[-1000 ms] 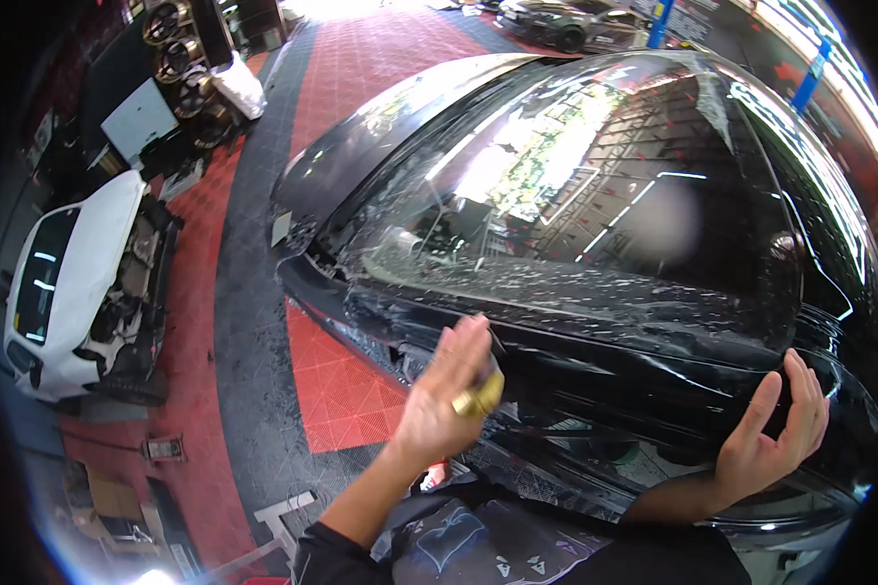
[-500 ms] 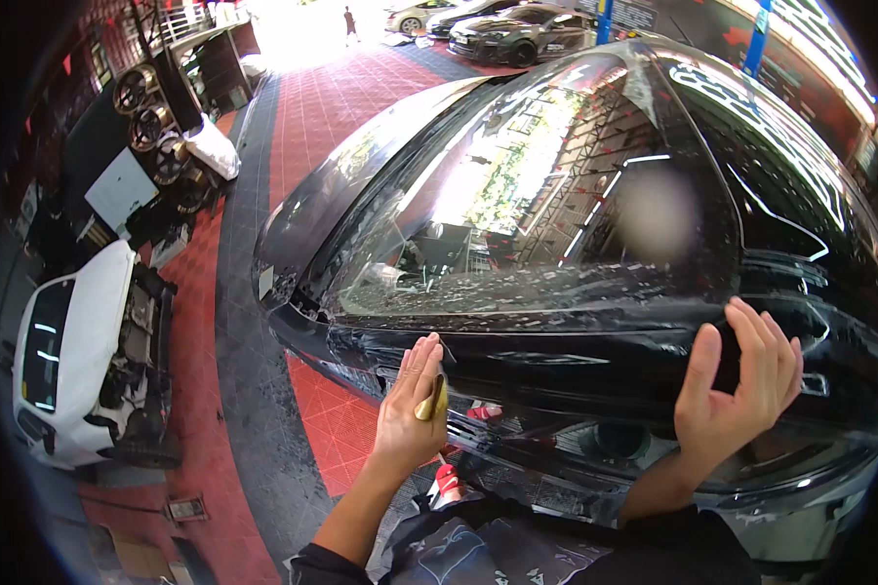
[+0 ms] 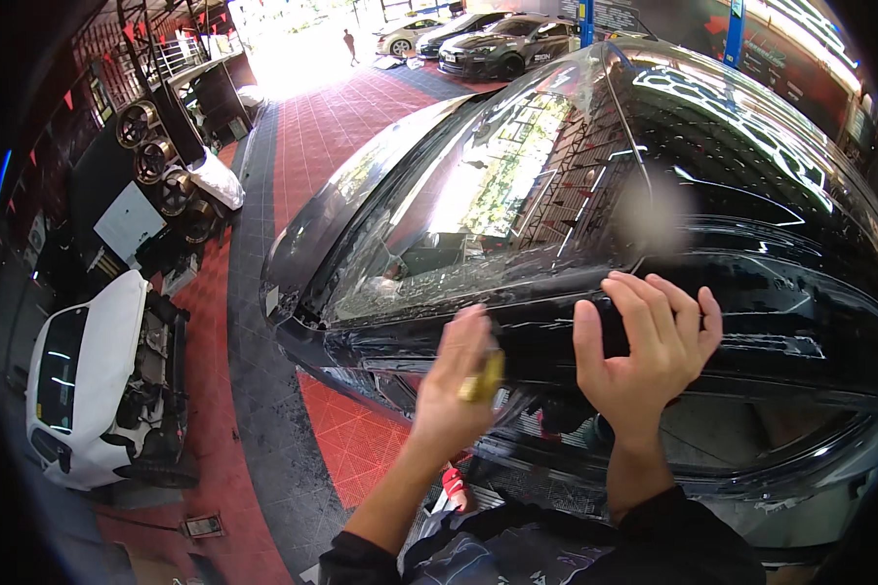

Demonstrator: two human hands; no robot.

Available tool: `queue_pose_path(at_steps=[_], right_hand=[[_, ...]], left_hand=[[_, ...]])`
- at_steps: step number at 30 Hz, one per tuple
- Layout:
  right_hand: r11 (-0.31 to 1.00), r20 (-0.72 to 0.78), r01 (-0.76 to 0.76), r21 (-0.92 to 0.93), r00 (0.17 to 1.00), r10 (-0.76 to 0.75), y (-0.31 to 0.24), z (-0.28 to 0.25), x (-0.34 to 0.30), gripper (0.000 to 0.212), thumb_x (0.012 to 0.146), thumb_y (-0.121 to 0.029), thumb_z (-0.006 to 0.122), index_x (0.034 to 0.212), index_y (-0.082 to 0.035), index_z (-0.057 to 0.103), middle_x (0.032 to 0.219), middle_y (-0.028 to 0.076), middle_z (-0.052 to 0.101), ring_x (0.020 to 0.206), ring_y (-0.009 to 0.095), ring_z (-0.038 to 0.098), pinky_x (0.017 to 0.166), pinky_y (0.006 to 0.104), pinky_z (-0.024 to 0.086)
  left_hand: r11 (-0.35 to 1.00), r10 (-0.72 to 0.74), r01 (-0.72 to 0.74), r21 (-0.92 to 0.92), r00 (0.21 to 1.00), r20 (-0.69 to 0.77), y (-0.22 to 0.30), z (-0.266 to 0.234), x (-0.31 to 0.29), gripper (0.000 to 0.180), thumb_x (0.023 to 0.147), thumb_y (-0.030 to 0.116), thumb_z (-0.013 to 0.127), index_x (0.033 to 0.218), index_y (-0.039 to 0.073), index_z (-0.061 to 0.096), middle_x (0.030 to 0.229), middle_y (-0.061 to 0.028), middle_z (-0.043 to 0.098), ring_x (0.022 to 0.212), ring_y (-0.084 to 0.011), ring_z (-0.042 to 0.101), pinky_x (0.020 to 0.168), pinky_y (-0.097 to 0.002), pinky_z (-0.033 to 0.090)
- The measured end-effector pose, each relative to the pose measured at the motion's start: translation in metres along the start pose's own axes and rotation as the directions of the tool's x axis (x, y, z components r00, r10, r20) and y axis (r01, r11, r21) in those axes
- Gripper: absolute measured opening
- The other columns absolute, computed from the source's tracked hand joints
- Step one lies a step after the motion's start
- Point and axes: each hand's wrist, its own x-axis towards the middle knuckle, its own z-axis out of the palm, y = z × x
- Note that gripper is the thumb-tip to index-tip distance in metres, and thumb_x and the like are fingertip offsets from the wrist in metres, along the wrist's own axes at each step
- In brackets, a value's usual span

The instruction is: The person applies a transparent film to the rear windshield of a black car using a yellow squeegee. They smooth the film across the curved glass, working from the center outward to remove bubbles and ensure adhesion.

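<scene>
A black car [image 3: 751, 253] with a wet, shiny surface fills the middle and right. My left hand [image 3: 456, 385] is over the strip beside the windshield [image 3: 498, 214], fingers stretched forward and blurred by motion. Held by its thumb side is a small yellow squeegee [image 3: 482, 376], also blurred. My right hand [image 3: 649, 341] is to the right of it, above the roof edge by the side window. Its fingers are spread and slightly bent, with nothing visible in them. Whether its fingertips touch the car I cannot tell. Wet streaks and droplets lie along the glass edge and roof.
A white car body [image 3: 88, 380] with its front end exposed stands at the left. Gold wheels [image 3: 154, 156] hang behind it. Several parked cars [image 3: 507, 44] and a distant person [image 3: 350, 47] are at the back. Blue posts [image 3: 737, 29] rise beyond the roof.
My right hand has moved left along the roof edge. My left hand has shifted right and slightly farther away, still with the yellow squeegee, so the hands are closer together. The view has turned slightly.
</scene>
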Motion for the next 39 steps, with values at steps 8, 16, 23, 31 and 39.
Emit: queue_pose_path(at_steps=[8, 16, 23, 31, 39], right_hand=[[0.642, -0.275, -0.042, 0.765, 0.881, 0.384, 0.100, -0.057, -0.029, 0.045, 0.101, -0.024, 0.051, 0.126, 0.013, 0.054, 0.119, 0.025, 0.061, 0.105, 0.030, 0.064, 0.104, 0.0475, 0.050], [0.973, -0.219, -0.141, -0.184, 0.971, 0.100, 0.146, -0.080, -0.035, 0.036, 0.091, -0.020, 0.065, 0.123, -0.005, 0.067, 0.134, 0.015, 0.063, 0.123, 0.031, 0.057, 0.110, 0.0495, 0.036], [0.922, -0.110, -0.142, -0.361, 0.988, 0.109, 0.145, -0.077, -0.041, 0.046, 0.095, -0.043, 0.054, 0.129, -0.014, 0.066, 0.142, 0.010, 0.058, 0.128, 0.029, 0.051, 0.113, 0.0500, 0.031], [0.936, -0.116, -0.124, -0.329, 0.989, 0.090, 0.139, -0.074, -0.043, 0.047, 0.095, -0.037, 0.055, 0.134, -0.011, 0.063, 0.145, 0.010, 0.057, 0.130, 0.030, 0.049, 0.115, 0.0488, 0.029], [0.914, -0.112, -0.143, -0.380, 0.988, 0.108, 0.147, -0.081, -0.043, 0.048, 0.098, -0.045, 0.050, 0.130, -0.014, 0.067, 0.143, 0.011, 0.058, 0.129, 0.031, 0.048, 0.115, 0.0493, 0.030]], left_hand=[[0.958, -0.277, 0.272, 0.090, 0.960, 0.044, -0.009, -0.015, -0.019, 0.062, 0.085, -0.007, 0.061, 0.144, -0.003, 0.044, 0.149, -0.0270, 0.046, 0.138, -0.0449, 0.046, 0.118, -0.0472, 0.037], [0.981, -0.190, 0.186, 0.048, 0.977, 0.100, 0.015, -0.007, 0.007, 0.048, 0.097, 0.000, 0.049, 0.145, -0.001, 0.044, 0.146, -0.0262, 0.050, 0.137, -0.0412, 0.049, 0.117, -0.0439, 0.037], [0.988, 0.139, -0.143, 0.058, 0.988, 0.073, 0.072, 0.036, 0.041, 0.051, 0.096, -0.005, 0.042, 0.147, -0.003, 0.044, 0.152, -0.0221, 0.047, 0.143, -0.0360, 0.044, 0.118, -0.0392, 0.033], [0.996, -0.070, 0.068, 0.059, 0.997, 0.024, 0.060, 0.025, 0.031, 0.053, 0.094, -0.008, 0.046, 0.146, -0.003, 0.042, 0.145, -0.0253, 0.052, 0.142, -0.0384, 0.045, 0.120, -0.0439, 0.031], [0.919, 0.244, -0.253, -0.301, 0.967, -0.069, 0.109, 0.042, 0.015, 0.043, 0.093, -0.006, 0.049, 0.136, -0.005, 0.052, 0.138, -0.0306, 0.055, 0.134, -0.0449, 0.052, 0.115, -0.0513, 0.037]])
